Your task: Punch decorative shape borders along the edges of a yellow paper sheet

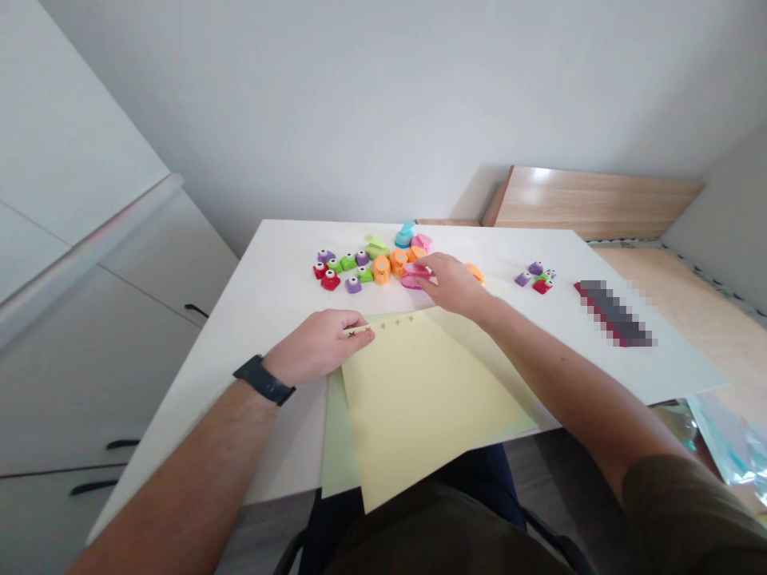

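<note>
Left hand (315,347) on yellow paper (419,399) — right hand (452,286) on pink punch (415,271)

- Yellow paper (419,399): a large sheet lying skewed on the table, with a row of small gold stars (396,322) near its top edge
- Left hand (315,347): resting on that edge
- Right hand (452,286): fingers over a pink paper punch (411,281)
</note>
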Motion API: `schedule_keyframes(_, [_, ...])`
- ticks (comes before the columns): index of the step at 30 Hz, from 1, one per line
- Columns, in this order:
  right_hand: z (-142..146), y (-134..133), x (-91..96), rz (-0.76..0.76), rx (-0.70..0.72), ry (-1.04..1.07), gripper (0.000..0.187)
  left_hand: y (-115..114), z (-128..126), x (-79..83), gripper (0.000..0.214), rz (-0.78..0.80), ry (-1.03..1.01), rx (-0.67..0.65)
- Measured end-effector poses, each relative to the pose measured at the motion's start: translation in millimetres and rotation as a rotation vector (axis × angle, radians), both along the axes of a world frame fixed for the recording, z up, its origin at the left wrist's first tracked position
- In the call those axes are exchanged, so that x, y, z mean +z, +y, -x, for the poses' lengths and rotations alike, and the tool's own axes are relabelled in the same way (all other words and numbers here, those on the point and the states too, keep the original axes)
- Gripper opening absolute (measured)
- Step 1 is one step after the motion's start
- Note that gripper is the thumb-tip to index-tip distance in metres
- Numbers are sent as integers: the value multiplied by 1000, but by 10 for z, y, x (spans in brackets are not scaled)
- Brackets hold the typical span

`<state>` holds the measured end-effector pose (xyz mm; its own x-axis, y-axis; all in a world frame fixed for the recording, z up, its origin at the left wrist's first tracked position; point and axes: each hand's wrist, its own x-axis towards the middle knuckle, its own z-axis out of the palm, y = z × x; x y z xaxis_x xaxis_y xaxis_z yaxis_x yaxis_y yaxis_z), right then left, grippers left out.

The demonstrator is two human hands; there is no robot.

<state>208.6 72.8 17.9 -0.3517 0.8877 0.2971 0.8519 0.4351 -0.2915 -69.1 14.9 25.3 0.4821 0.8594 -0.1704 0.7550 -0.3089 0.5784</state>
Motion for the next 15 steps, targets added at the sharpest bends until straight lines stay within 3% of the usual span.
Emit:
schedule_keyframes(5, [91,55,-21,13,-76,-38,28,-16,8,37,38,-4,18,-10])
schedule_keyframes(10, [27,-124,83,148,-128,238,46,-29,-4,41,37,0,-1,-9])
schedule_keyframes(15, [-60,-276,134,346,-160,467,38,-47,-1,23,35,-4,-23,-2])
